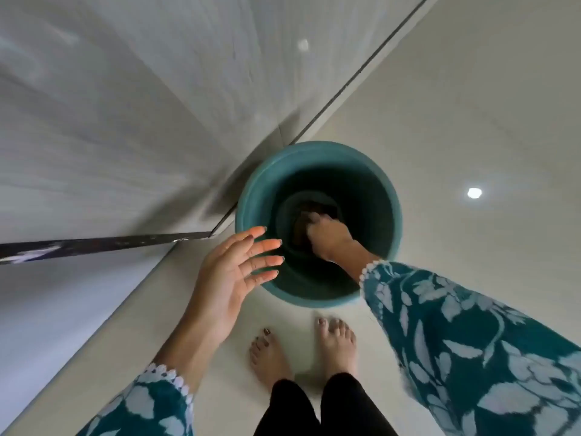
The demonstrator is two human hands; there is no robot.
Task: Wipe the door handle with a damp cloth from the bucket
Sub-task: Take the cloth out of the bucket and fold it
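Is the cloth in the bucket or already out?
In. The right hand reaches deep into the upright teal bucket, fingers on a dark cloth at its bottom.

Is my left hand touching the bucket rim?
Cannot tell. In the head view the left hand is open, fingertips overlapping the bucket rim, but neither contact nor gap shows.

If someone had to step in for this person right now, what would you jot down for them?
Right hand: reaching deep into the teal bucket, fingers closing on a dark cloth at the bottom; whether the grip is firm is hard to tell in the shadow.
Left hand: open, fingers spread, hovering by the bucket's near rim, holding nothing.
The bucket stands on the pale tiled floor, just ahead of the person's bare feet and beside a wall or door panel.
Done: reached the cloth.
Left: lift it out, probably wring it, find the door handle (not in view) and wipe it.
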